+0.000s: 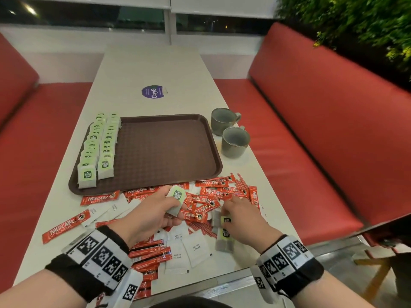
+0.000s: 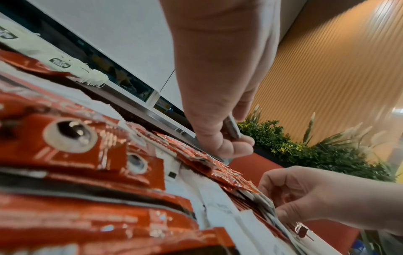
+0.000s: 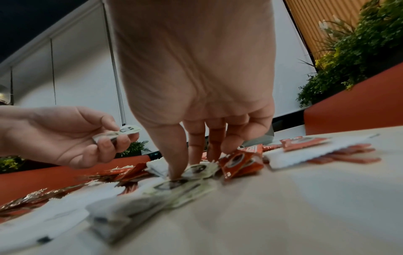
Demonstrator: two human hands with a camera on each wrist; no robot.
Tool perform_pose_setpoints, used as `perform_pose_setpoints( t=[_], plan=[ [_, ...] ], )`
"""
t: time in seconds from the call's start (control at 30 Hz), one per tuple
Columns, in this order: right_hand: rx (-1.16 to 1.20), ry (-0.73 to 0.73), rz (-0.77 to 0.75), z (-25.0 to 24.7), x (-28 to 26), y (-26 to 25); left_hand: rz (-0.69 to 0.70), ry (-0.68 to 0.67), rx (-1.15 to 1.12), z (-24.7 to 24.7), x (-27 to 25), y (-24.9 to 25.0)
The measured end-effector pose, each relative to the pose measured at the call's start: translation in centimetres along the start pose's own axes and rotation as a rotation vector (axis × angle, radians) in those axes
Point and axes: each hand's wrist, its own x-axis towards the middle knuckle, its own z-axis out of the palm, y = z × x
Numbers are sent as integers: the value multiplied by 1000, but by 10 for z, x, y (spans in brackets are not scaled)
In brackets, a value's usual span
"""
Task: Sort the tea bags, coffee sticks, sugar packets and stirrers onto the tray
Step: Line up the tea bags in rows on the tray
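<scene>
Tray (image 1: 169, 152) mid-table (image 1: 155, 67); tea bags (image 1: 97, 147) in two rows along its left edge. Two cups (image 1: 231, 134) just right of tray. Loose sachet pile (image 1: 200, 218) before tray, near edge.

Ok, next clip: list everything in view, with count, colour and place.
tray: one, brown, mid-table.
tea bags on tray: two rows, green-white, left edge.
coffee sticks: many, red, scattered near the tray.
sugar packets: several, white, near edge.
loose tea bags: a few, beside the right hand.
mugs: two, grey, right of the tray.
sticker: one, purple, far table.
left hand: holds a tea bag.
right hand: fingers reach into the pile.
</scene>
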Motion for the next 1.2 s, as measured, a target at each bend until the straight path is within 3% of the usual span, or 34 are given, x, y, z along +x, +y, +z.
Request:
perform_pose_setpoints(
  t=[0.2,0.47,0.6,0.7,0.87,0.97,1.1,1.2],
  plan=[
    [-84,-3,-42,0,-3,0,10,9,40,11,-2,2],
    [40,-81,3,-8,-1,-2,22,21,82,16,-4,2],
    [312,-104,-17,-21,-4,-1,43,16,132,19,-5,5],
    [394,-107,-84,-39,-8,-7,42,-57,140,24,-5,8],
    [454,-103,-221,-60,-10,-29,67,-316,124,31,-5,9],
    [472,-91,-251,-58,-10,-40,74,-361,136,34,-4,6],
    [558,10,-145,-49,-8,-27,-5,-289,-29,28,-2,2],
    [410,39,-30,-38,-14,-7,-60,-236,-151,18,-2,-2]
  ],
)
